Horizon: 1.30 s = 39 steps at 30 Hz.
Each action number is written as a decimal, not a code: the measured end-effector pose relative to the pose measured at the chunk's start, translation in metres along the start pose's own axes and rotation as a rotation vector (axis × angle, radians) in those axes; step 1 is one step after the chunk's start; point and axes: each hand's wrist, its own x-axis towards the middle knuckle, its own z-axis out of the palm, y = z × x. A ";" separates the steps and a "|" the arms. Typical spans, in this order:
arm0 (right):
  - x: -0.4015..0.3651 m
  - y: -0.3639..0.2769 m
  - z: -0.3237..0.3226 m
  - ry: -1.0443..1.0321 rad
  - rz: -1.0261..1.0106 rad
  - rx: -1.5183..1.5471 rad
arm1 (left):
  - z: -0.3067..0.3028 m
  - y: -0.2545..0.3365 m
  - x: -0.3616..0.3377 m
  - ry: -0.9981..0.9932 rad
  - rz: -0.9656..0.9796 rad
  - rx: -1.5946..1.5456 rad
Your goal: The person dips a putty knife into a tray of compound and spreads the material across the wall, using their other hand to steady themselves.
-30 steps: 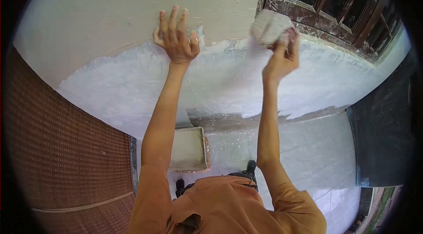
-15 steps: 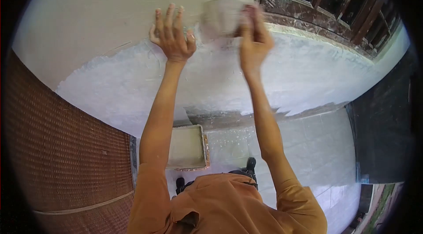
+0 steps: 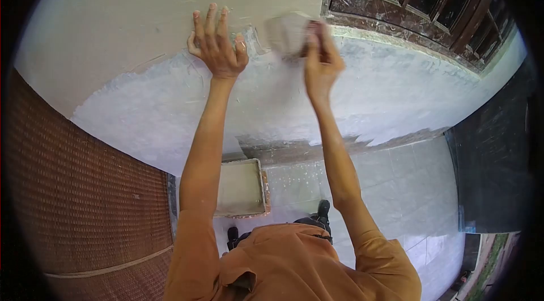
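My right hand (image 3: 323, 60) grips a broad putty knife (image 3: 290, 34) by its dark reddish handle. Its wide blade, coated pale and smeared by motion, is at the wall surface just left of the window frame. My left hand (image 3: 218, 49) is open, fingers spread and pointing up against the wall. Pale residue marks its fingertips and thumb. Behind both hands is the wall (image 3: 141, 23), beige and smooth above. Below a ragged edge a whiter, rougher coat (image 3: 266, 102) begins. Whether the blade touches the wall all along its edge is blurred.
A brown wooden window (image 3: 391, 17) with splashed panes stands at upper right. On the tiled floor (image 3: 391, 176), near my feet, sits a rectangular tray (image 3: 241, 187) of beige material. Woven matting (image 3: 96, 187) hangs at left; a dark panel (image 3: 493, 170) stands at right.
My right hand has moved slightly down with the putty knife. My left hand has shifted a little to the left in view, still spread on the wall.
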 end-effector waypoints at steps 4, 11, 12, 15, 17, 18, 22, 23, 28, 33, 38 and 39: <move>0.027 -0.013 -0.031 0.268 0.040 0.134 | 0.001 0.001 0.001 0.025 -0.020 -0.012; 0.012 -0.004 0.015 0.005 -0.112 -0.007 | 0.001 0.003 -0.003 0.026 -0.005 -0.033; 0.018 -0.002 0.015 0.057 -0.114 0.005 | 0.003 0.001 0.001 0.066 -0.023 -0.043; 0.032 -0.024 -0.016 0.237 0.074 0.235 | 0.003 0.001 -0.001 0.046 -0.015 -0.045; 0.026 -0.028 -0.012 0.259 0.052 0.249 | 0.002 -0.001 -0.002 0.047 -0.021 -0.037; 0.018 -0.028 -0.003 0.136 -0.002 0.133 | 0.002 0.000 -0.002 0.047 -0.020 -0.042; 0.003 -0.010 0.007 0.018 0.010 0.041 | 0.002 0.001 -0.001 0.056 -0.008 -0.038; 0.013 -0.002 -0.005 0.107 -0.044 -0.003 | 0.000 0.001 -0.001 0.023 0.005 -0.024; 0.015 -0.014 -0.036 0.220 0.066 0.100 | 0.000 0.000 -0.002 -0.006 0.025 -0.008; -0.028 0.010 -0.008 -0.009 -0.056 -0.014 | 0.000 -0.002 -0.003 0.001 0.019 0.002; 0.003 0.003 -0.046 0.343 0.068 0.120 | 0.000 -0.001 -0.001 0.017 0.001 -0.006; 0.004 0.002 -0.047 0.364 0.045 0.083 | 0.001 0.002 -0.002 0.029 -0.020 -0.021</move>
